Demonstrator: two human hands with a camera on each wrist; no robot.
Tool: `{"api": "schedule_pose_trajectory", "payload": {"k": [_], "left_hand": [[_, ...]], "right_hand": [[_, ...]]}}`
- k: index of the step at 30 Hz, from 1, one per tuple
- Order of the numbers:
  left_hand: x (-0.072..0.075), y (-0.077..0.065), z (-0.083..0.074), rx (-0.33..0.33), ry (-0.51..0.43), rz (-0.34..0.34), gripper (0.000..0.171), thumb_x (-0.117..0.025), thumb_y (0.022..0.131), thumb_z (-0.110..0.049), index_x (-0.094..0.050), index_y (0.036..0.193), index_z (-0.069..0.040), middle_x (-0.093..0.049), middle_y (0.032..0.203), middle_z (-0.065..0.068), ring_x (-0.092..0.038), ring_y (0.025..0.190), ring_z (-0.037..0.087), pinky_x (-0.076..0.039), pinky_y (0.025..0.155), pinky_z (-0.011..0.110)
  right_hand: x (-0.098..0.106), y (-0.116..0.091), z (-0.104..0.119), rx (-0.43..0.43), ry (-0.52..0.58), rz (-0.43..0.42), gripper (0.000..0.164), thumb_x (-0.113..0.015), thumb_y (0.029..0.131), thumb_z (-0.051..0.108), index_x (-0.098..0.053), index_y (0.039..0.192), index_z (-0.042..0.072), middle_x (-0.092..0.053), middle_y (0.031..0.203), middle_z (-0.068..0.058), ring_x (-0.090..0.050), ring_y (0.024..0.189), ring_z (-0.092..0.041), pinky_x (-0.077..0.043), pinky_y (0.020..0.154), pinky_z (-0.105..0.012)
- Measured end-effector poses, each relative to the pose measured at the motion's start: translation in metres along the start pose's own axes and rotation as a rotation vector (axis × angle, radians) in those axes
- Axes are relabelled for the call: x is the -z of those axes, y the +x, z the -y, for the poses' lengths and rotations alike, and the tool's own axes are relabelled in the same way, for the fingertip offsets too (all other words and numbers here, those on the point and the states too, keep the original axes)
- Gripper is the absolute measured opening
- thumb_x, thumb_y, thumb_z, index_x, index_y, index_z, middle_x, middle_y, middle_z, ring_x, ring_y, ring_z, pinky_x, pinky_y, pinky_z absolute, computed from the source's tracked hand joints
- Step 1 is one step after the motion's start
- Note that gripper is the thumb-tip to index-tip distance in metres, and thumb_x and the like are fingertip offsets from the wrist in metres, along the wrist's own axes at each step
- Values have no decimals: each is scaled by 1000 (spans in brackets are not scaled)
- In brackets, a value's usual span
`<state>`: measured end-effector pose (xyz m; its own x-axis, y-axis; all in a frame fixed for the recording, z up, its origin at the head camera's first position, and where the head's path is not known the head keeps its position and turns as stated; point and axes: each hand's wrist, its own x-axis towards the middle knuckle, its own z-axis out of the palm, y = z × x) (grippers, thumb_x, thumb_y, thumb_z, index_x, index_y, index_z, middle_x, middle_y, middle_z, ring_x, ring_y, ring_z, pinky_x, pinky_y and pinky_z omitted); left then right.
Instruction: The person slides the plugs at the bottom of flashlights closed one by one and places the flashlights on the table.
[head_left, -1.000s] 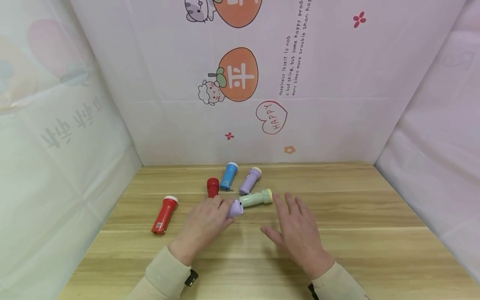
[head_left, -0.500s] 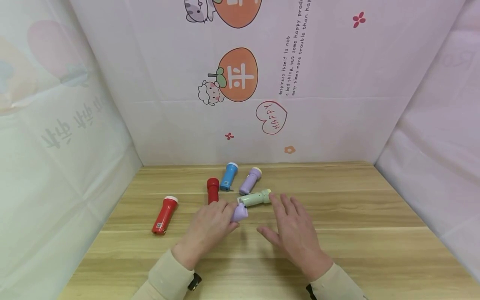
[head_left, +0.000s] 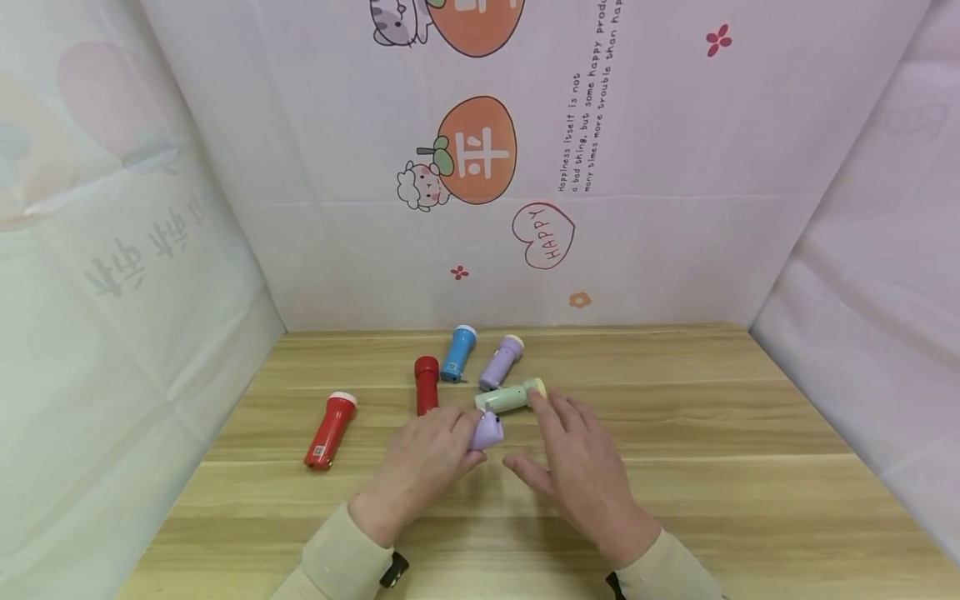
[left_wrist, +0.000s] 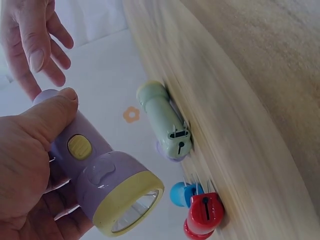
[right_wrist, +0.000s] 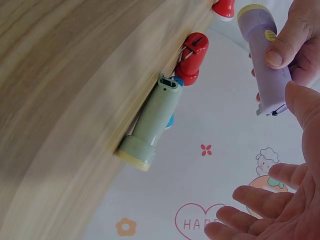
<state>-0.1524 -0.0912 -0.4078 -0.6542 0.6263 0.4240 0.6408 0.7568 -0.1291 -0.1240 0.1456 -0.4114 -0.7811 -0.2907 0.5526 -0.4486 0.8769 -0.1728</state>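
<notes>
My left hand (head_left: 427, 458) grips a purple flashlight (left_wrist: 82, 142), with the thumb laid along its body near the yellow switch (left_wrist: 79, 147). Its yellow-rimmed lens end points away from my right hand, and the tail (head_left: 489, 430) sticks out toward it. My right hand (head_left: 588, 475) is spread, fingers nearly straight, holding nothing; in the right wrist view its thumb (right_wrist: 302, 102) comes right up to the flashlight's tail. Beyond the hands a pale green flashlight (head_left: 506, 398) lies on the table, its yellow head partly behind the right fingertips.
A red flashlight (head_left: 427, 385) lies just past the left hand, partly hidden by it. Behind are a blue flashlight (head_left: 458, 354) and a second purple one (head_left: 501, 363). Another red flashlight (head_left: 331, 431) with a white rim is at left. Printed cloth (head_left: 660, 250) encloses the wooden table (head_left: 750, 467).
My left hand has carried the purple flashlight a little to the right and nearer to me. My right hand has shifted slightly left, so the two are closer together.
</notes>
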Motion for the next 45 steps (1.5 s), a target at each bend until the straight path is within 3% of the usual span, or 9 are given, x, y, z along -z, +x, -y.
{"api": "schedule_pose_trajectory", "payload": {"k": [11, 19, 27, 39, 45], "left_hand": [[-1, 1, -5, -9, 11, -6, 53, -76, 94, -47, -64, 129, -9, -69, 117, 3, -65, 90, 12, -62, 76, 28], [-3, 1, -8, -25, 27, -47, 54, -74, 95, -49, -65, 129, -8, -69, 110, 2, -63, 88, 11, -60, 70, 26], [-2, 2, -12, -31, 18, -51, 56, -70, 96, -52, -66, 132, -8, -69, 108, 2, -62, 86, 10, -59, 67, 25], [0, 2, -16, -61, -28, -51, 54, -71, 97, -48, -65, 130, -7, -69, 112, 3, -61, 84, 10, -59, 74, 24], [0, 1, -18, -78, -36, -77, 49, -74, 97, -43, -66, 128, -6, -68, 110, 3, -60, 83, 10, -58, 74, 24]], "right_hand": [[1, 0, 6, 22, 6, 12, 86, -76, 89, 58, -49, 153, 6, -61, 139, -28, -61, 126, -45, -55, 100, -59], [0, 1, 10, 36, 44, -15, 84, -78, 89, 56, -52, 151, 6, -66, 135, -22, -69, 115, -39, -60, 91, -53], [-3, 1, 12, 58, 26, -30, 85, -79, 87, 57, -53, 149, 4, -75, 119, -17, -74, 100, -32, -62, 82, -46], [-3, 1, 17, 71, 27, -18, 85, -80, 87, 55, -53, 149, 3, -76, 103, -8, -72, 88, -22, -62, 75, -39], [-4, 1, 18, 83, 38, -21, 83, -80, 87, 53, -54, 148, 3, -77, 103, -7, -72, 87, -21, -61, 74, -39]]}}
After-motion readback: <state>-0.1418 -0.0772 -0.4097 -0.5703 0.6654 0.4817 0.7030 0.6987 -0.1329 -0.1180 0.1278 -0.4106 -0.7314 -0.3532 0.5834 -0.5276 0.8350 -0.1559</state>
